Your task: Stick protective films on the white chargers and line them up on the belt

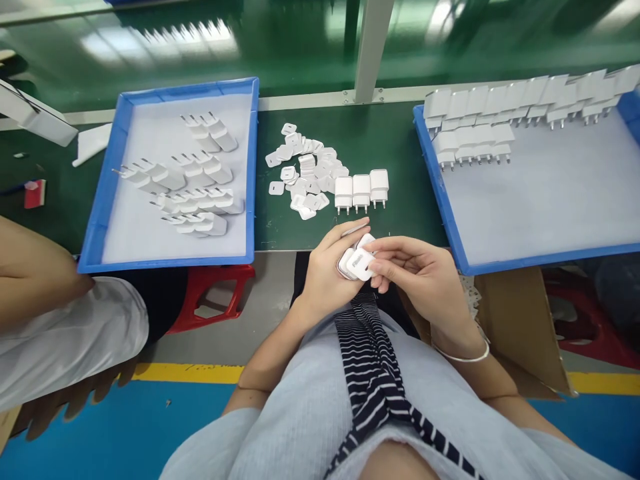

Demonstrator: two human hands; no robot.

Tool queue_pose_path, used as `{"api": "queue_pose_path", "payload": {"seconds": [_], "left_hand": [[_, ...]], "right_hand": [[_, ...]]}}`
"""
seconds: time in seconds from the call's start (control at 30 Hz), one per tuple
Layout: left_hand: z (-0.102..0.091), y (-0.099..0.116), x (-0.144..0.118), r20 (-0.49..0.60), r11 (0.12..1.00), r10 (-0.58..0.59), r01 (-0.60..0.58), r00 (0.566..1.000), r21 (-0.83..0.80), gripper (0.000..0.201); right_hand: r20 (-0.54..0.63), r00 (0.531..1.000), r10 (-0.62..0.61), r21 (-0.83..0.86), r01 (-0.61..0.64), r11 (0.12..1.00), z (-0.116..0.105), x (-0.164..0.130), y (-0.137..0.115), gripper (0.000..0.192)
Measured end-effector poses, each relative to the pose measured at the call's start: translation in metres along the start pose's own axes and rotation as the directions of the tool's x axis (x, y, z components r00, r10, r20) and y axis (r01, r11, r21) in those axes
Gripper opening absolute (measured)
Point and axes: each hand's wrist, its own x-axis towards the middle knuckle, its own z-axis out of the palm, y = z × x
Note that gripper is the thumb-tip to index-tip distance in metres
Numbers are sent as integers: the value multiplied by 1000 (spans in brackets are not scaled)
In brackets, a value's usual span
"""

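Green matting covers the long workbench (395, 143), with a glossy green conveyor strip behind it and a grey floor marked by a yellow line below. Just off the bench's near edge, over the person's lap, the left hand (327, 270) cups a small white plastic charger plug (356, 263), its fingers wrapped behind it. The right hand (417, 270) meets it from the other side, thumb and fingertips pinched on the plug's front face, so both hands are closed around the one piece. Directly beyond the hands, three white charger plugs (361, 190) stand in a short row, touching each other, beside a loose heap of small white square caps (305, 170). At left lies a blue shallow plastic tray (107, 180) holding finished white chargers lying on their sides in rough rows. At right a second blue tray (443, 193) carries upright white chargers lined along its far edge. Another person's arm in a white sleeve (75, 333) rests at the far left.
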Motion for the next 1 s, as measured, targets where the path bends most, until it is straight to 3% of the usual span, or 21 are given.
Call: {"api": "queue_pose_path", "payload": {"seconds": [0.5, 1.0], "left_hand": [[0, 0, -5, -3, 998, 43, -43, 999, 47, 48], [1, 0, -6, 45, 993, 68, -72, 997, 92, 41]], "right_hand": [[14, 999, 35, 11, -36, 999, 6, -2, 2, 10], [20, 999, 38, -107, -35, 994, 4, -1, -2, 8]]}}
